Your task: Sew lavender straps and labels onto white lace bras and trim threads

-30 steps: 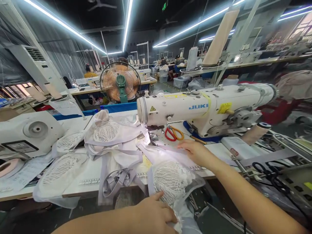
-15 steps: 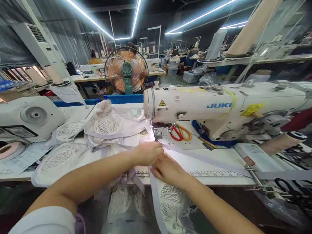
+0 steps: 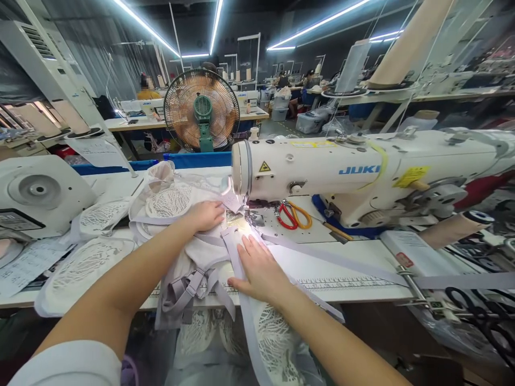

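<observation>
My left hand (image 3: 207,215) lies on the pale bra pieces (image 3: 173,201) left of the needle, its fingers stretched toward the presser foot (image 3: 246,214). Palm down, my right hand (image 3: 259,268) rests with fingers spread on the pale lilac edge of a bra (image 3: 277,332). This bra's lace cup hangs over the table's front edge, partly behind my right forearm. Both hands sit in front of the white sewing machine (image 3: 314,166). A lilac elastic band (image 3: 338,259) runs from the needle area to the right. Straps with a slider (image 3: 195,281) lie between my forearms.
Red-handled and yellow-handled snips (image 3: 293,215) lie on the machine bed, beside a wooden-handled tool (image 3: 338,231). Lace pieces (image 3: 92,262) cover the table's left side. Black scissors (image 3: 478,305) are at the right edge. A large fan (image 3: 202,110) stands behind the table.
My hands were together in front of the needle and are now apart. The left has moved left and forward onto the fabric; the right has flattened on the bra edge. The view has shifted slightly.
</observation>
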A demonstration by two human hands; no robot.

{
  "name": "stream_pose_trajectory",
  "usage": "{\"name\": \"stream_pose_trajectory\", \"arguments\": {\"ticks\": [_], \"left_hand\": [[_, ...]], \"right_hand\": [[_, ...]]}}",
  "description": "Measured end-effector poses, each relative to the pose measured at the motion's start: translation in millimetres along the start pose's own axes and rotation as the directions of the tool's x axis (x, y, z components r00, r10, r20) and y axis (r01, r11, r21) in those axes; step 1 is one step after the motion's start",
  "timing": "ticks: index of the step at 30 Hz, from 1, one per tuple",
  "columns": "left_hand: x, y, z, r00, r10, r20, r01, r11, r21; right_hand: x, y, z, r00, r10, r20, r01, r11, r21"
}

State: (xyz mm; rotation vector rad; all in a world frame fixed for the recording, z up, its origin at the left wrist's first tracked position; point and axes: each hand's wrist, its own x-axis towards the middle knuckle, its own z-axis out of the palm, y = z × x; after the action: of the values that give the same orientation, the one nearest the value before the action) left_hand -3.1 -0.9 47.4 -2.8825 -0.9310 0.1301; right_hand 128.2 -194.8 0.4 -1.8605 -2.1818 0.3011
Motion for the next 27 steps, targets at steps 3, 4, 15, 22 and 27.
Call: {"name": "stream_pose_trajectory", "arguments": {"ticks": [3, 4, 15, 22, 27], "left_hand": [[-17.5, 15.0, -17.6, 0.996, -0.089, 0.011, 0.090, 0.996, -0.021], [-30.8, 25.1, -22.8, 0.994, -0.111, 0.012, 0.111, 0.993, -0.026], [-173.0, 3.8, 8.4, 0.959, -0.190, 0.212, 0.198, 0.980, -0.015], [-181.8, 11.0, -19.7, 0.931, -0.358, 0.075, 0.339, 0.922, 0.189], [-141.6, 88.8, -27.0, 1.000, 0.014, -0.011, -0.016, 0.963, -0.269]], "right_hand": [[10.0, -8.0, 0.2, 0.998, 0.057, 0.030, -0.057, 0.998, -0.005], [11.7, -9.3, 0.6, 0.997, 0.065, 0.033, -0.065, 0.998, -0.009], [14.0, -2.5, -3.5, 0.997, 0.062, 0.055, -0.056, 0.994, -0.092], [10.6, -1.2, -9.8, 0.997, 0.053, 0.052, -0.046, 0.991, -0.127], [17.0, -14.1, -6.2, 0.996, 0.086, -0.006, -0.086, 0.987, -0.138]]}}
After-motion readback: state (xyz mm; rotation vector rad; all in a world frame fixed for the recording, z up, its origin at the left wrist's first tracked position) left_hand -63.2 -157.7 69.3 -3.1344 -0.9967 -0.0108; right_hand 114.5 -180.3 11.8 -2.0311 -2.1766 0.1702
